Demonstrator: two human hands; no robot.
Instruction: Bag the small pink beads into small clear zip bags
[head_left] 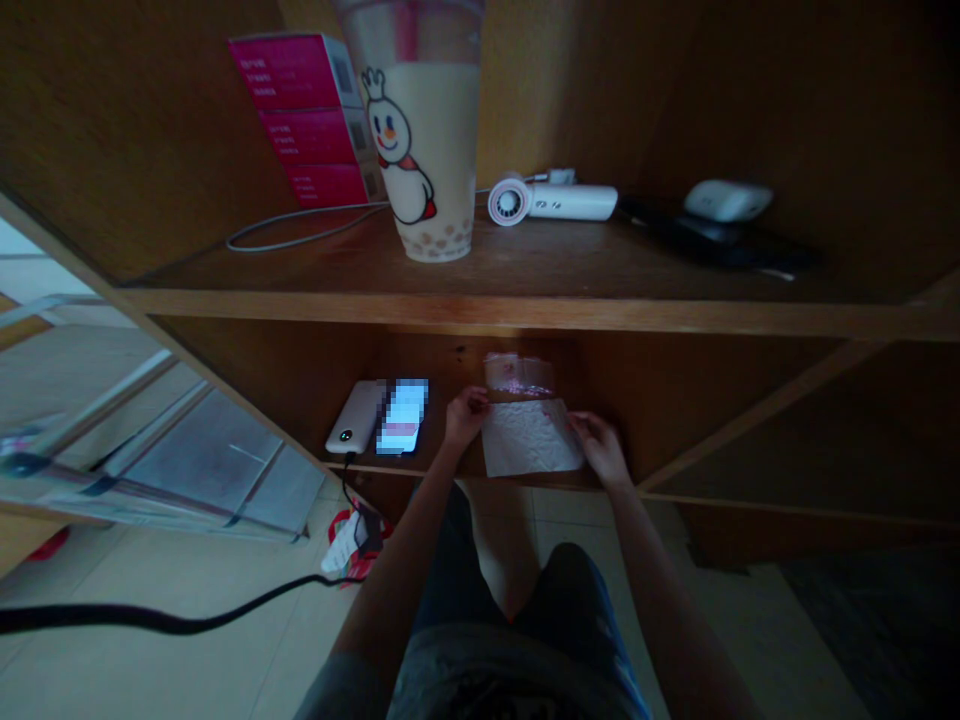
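The left hand point(466, 416) pinches the upper corner of a white paper towel point(531, 440). The half-curled right hand point(600, 447) touches its opposite edge, hold unclear. A clear plastic bag point(519, 374) lies just behind the towel.

Setting: a domestic room in a home. A wooden shelf unit point(525, 310) holds a bubble-tea cup point(424, 150) and a compact hair dryer point(551, 200), with a power bank point(351, 416) below. Pale floor tiles point(187, 670) underneath.
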